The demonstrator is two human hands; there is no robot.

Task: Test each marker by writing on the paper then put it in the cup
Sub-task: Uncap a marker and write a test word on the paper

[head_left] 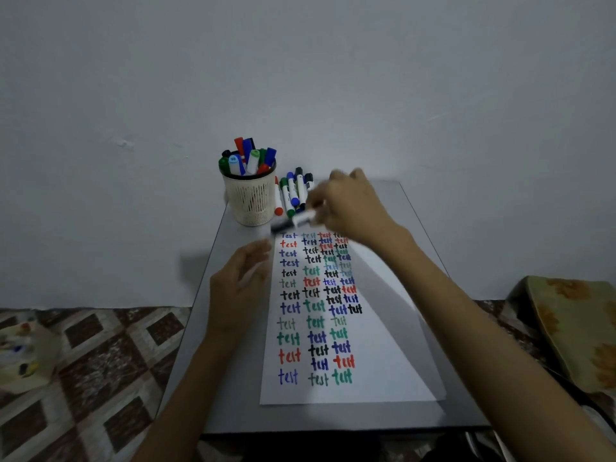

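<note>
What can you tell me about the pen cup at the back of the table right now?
The cup is a cream, plastic-looking holder with slotted mesh walls and a dotted band near its base. It stands upright at the far left corner of the grey table, just beyond the top of the paper. It is packed with capped markers, red, blue, green and black, standing on end. More loose markers lie on the table just right of it. Neither hand touches it.

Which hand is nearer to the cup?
Right. The right hand, holding a black marker, is just beside the cup; the left hand is below it.
</note>
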